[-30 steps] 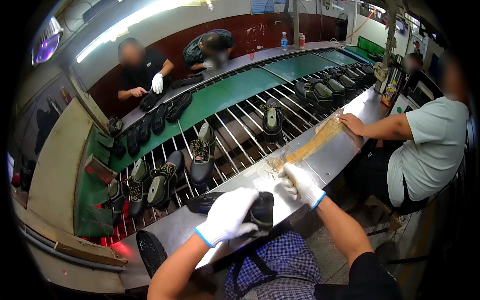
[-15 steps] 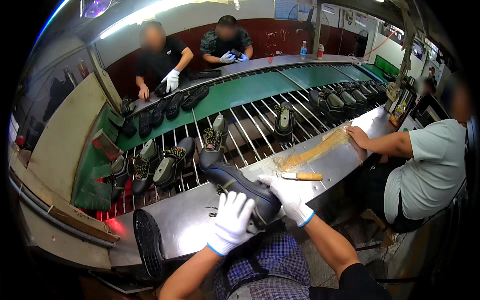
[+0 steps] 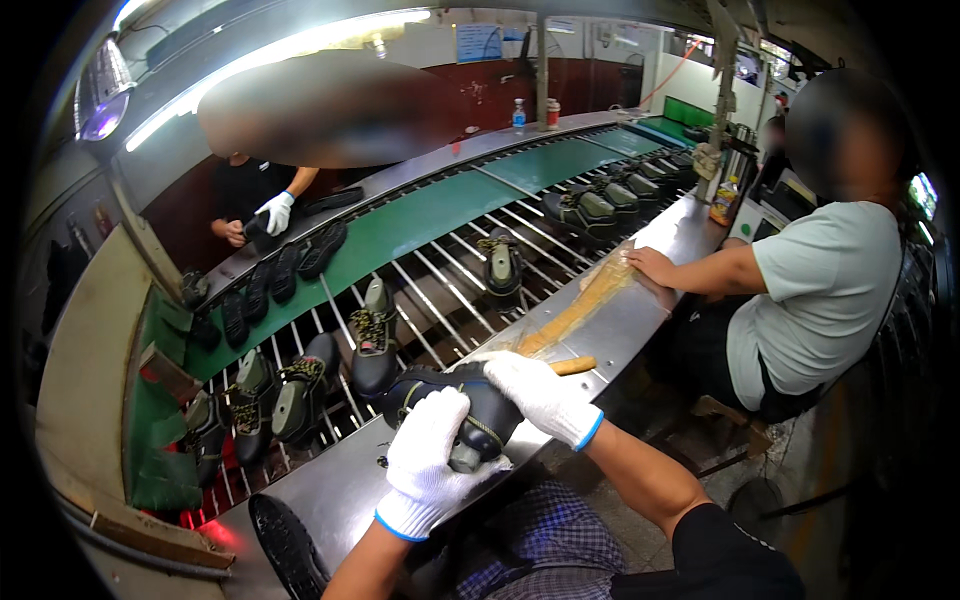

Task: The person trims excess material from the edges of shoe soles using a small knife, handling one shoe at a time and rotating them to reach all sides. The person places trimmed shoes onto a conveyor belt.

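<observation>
Now both gloved hands grip one black shoe at the near edge of the steel bench. The left hand wraps the shoe's near end from below, its fingers curled shut around it, thumb side up. The right hand lies over the shoe's right end, its fingers pressed down on the upper. So the shoe sits between the two grips, lifted a little off the bench and tilted, its left tip free and pointing toward the rod conveyor.

Just right of the right hand a wooden handle lies on the bench, near a long yellowish smear. A loose black sole lies at the bench's near left edge. Shoes ride on the rods, and flat soles line the green belt beyond. A seated person at the right rests a hand on the bench. Far left, another person's gloved hand works at the belt's far side.
</observation>
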`<state>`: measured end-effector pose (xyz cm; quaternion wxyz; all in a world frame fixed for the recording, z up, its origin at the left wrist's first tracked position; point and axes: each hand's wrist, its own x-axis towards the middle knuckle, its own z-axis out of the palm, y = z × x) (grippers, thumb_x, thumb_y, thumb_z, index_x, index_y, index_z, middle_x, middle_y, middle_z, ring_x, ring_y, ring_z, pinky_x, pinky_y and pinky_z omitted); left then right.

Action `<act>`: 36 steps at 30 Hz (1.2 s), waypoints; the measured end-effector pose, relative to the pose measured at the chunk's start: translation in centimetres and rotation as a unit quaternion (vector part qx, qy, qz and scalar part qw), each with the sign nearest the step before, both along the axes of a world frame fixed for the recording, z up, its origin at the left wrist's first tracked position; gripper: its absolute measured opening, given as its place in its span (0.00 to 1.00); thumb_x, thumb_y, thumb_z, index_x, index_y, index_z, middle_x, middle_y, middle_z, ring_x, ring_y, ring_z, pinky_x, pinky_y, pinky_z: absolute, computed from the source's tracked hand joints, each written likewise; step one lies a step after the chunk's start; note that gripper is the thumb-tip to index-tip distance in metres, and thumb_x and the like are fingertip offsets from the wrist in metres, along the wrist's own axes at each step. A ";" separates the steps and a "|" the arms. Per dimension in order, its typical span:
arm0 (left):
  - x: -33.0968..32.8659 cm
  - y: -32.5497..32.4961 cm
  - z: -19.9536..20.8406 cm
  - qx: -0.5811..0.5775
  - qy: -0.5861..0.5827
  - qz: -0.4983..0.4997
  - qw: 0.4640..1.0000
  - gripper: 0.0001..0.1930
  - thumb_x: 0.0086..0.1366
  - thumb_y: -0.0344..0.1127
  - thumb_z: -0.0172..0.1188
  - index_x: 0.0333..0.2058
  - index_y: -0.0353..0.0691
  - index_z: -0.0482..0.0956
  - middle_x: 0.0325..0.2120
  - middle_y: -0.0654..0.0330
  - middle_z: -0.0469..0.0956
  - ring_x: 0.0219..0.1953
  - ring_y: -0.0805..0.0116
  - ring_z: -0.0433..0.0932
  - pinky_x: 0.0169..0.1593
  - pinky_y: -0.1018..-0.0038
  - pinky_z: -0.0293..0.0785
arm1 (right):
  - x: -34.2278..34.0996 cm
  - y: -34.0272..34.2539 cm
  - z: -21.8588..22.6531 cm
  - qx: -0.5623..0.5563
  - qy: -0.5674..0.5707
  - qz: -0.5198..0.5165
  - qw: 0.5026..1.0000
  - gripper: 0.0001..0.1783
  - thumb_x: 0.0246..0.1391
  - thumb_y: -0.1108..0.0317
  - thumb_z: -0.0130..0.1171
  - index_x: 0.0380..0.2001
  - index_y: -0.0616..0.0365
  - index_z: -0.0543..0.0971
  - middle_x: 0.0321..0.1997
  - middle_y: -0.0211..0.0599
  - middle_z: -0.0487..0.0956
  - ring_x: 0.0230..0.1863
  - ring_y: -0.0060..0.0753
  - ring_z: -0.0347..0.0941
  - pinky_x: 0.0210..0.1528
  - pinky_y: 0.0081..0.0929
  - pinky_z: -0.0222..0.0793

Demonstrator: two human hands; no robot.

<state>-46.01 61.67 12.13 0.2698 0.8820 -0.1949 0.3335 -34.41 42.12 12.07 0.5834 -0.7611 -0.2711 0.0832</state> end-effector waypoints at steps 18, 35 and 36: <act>-3.5 1.4 0.9 0.084 0.068 -0.071 0.992 0.46 0.41 0.56 0.86 0.54 0.33 0.81 0.52 0.44 0.83 0.58 0.34 0.80 0.67 0.44 0.74 | -4.3 -1.9 -4.3 0.264 0.525 0.092 0.804 0.29 0.77 0.56 0.54 0.71 0.62 0.72 0.65 0.44 0.83 0.61 0.34 0.83 0.67 0.38 0.78; -13.1 8.1 -13.2 -0.036 0.180 0.339 0.923 0.26 0.65 0.40 0.77 0.58 0.35 0.84 0.57 0.44 0.83 0.60 0.42 0.79 0.66 0.51 0.75 | 28.6 -1.5 -9.6 -0.047 0.021 -0.342 0.938 0.74 0.49 0.28 0.73 0.83 0.63 0.50 0.75 0.67 0.70 0.76 0.57 0.68 0.78 0.50 0.61; -13.3 8.0 -13.5 -0.035 0.199 0.346 0.916 0.25 0.65 0.40 0.77 0.57 0.35 0.84 0.56 0.43 0.83 0.60 0.42 0.79 0.67 0.51 0.75 | 27.6 0.9 -11.2 -0.148 0.018 -0.314 0.938 0.74 0.48 0.30 0.75 0.83 0.63 0.49 0.75 0.71 0.68 0.76 0.62 0.68 0.77 0.49 0.62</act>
